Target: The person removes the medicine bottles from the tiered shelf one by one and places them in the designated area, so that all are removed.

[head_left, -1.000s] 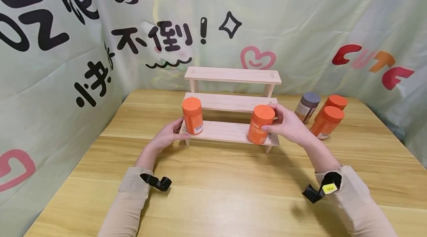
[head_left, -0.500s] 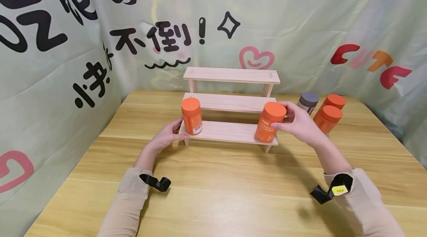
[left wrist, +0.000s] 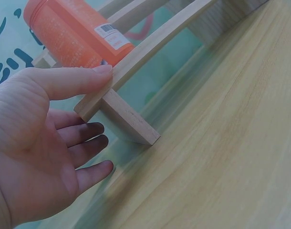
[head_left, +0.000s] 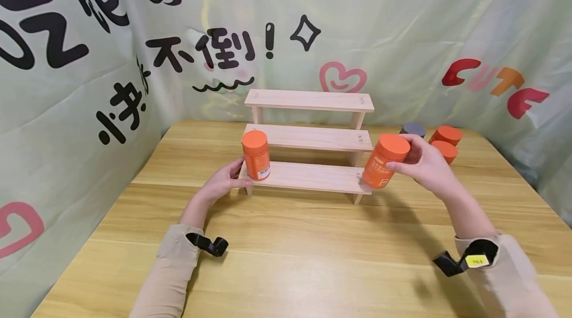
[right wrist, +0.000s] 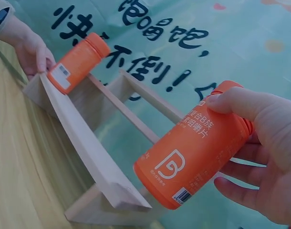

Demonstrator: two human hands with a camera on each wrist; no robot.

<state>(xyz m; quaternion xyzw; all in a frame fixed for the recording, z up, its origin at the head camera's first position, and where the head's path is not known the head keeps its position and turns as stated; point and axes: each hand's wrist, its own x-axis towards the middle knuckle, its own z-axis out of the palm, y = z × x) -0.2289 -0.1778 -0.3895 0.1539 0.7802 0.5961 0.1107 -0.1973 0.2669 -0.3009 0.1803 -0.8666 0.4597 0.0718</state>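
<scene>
My right hand (head_left: 417, 161) grips an orange bottle (head_left: 385, 160) (right wrist: 198, 148) by its upper part, tilted and lifted just off the right end of the bottom step of a three-step wooden rack (head_left: 308, 136). A second orange bottle (head_left: 256, 155) (left wrist: 74, 33) stands upright at the left end of that bottom step (right wrist: 83, 143). My left hand (head_left: 221, 184) (left wrist: 45, 143) rests at the rack's left end with straight fingers, the thumb pressing the edge of the bottom step beside that bottle.
Behind my right hand on the wooden table (head_left: 286, 248) stand two more orange bottles (head_left: 444, 141) and a dark-capped jar (head_left: 412, 129). The rack's middle and top steps carry nothing. A printed cloth backdrop (head_left: 134, 35) closes in the back and sides.
My right hand has lifted the orange bottle off the bottom step and carried it to the right, tilting it. The left hand and the left bottle have stayed put.
</scene>
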